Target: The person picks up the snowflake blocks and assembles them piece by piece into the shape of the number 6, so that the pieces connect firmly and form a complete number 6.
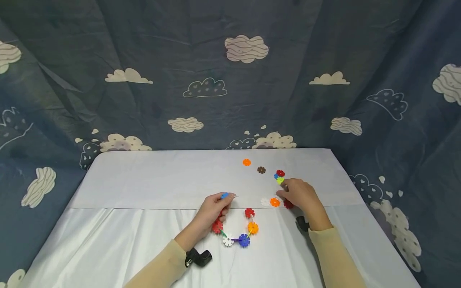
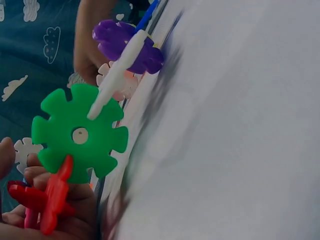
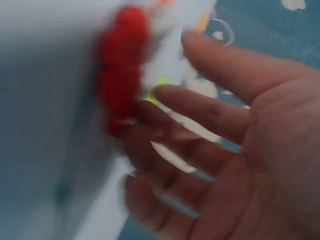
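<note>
My left hand [image 1: 214,209] grips one end of a chain of interlocking notched plastic discs. A blue disc [image 1: 225,195] shows at its fingertips. From there the linked discs curve toward me, past a red disc [image 1: 217,227], a white disc [image 1: 228,241], a blue-violet disc [image 1: 244,240] and an orange disc [image 1: 253,228], ending near another red disc [image 1: 249,213]. In the left wrist view a green disc [image 2: 55,127] of the chain stands close up. My right hand [image 3: 280,115], fingers spread and holding nothing visible, reaches over the loose discs; a blurred dark red disc [image 3: 120,75] is near its fingertips.
Near the right hand lie a yellow-green disc [image 1: 280,181], a dark red disc [image 1: 280,173], an orange disc [image 1: 275,202] and a white disc [image 1: 265,202]. Farther back are an orange disc [image 1: 246,162] and a brown disc [image 1: 261,170]. A cloud-patterned curtain [image 1: 201,44] hangs behind the white table [image 1: 144,180].
</note>
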Demonstrator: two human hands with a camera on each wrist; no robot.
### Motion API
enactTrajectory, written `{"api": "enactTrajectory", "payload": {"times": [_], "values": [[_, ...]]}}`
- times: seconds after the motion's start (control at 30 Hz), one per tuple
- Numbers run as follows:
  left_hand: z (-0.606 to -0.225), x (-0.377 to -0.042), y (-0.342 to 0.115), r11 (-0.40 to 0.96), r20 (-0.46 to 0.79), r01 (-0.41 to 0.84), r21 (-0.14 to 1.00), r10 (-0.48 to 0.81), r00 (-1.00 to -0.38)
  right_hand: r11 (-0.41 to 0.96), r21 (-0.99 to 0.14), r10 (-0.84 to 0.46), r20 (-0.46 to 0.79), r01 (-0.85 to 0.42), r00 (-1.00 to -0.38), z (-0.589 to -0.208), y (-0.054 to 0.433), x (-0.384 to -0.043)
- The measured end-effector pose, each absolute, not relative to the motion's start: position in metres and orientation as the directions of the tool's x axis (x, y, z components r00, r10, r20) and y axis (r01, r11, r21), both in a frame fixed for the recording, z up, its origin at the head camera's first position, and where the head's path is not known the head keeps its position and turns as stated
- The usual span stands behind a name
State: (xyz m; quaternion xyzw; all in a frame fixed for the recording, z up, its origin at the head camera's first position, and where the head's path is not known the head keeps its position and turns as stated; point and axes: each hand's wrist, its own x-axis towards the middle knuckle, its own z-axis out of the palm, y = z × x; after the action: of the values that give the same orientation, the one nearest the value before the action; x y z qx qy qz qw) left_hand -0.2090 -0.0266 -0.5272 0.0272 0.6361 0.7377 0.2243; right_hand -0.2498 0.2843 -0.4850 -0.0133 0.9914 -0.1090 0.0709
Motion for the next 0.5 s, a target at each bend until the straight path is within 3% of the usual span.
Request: {"api": "enactTrajectory", "payload": {"times": [0.23, 0.37, 0.5], "values": [[-0.529, -0.211, -0.027, -0.135, -0.25, -0.314, 0.94, 0.356, -0.901, 0.942, -0.335, -0.057, -0.208, 0.016, -0.976, -0.495, 0.291, -0.257], [-0.528, -0.211, -0.028, -0.127, -0.241, -0.304, 0.944, 0.361, -0.901, 0.875, -0.481, -0.039, -0.17, 0.048, -0.985, -0.497, 0.291, -0.256], [-0.528, -0.211, -0.03, -0.124, -0.232, -0.294, 0.948, 0.365, -0.902, 0.726, -0.687, -0.119, -0.126, 0.0, -0.985, -0.491, 0.271, -0.251]]}}
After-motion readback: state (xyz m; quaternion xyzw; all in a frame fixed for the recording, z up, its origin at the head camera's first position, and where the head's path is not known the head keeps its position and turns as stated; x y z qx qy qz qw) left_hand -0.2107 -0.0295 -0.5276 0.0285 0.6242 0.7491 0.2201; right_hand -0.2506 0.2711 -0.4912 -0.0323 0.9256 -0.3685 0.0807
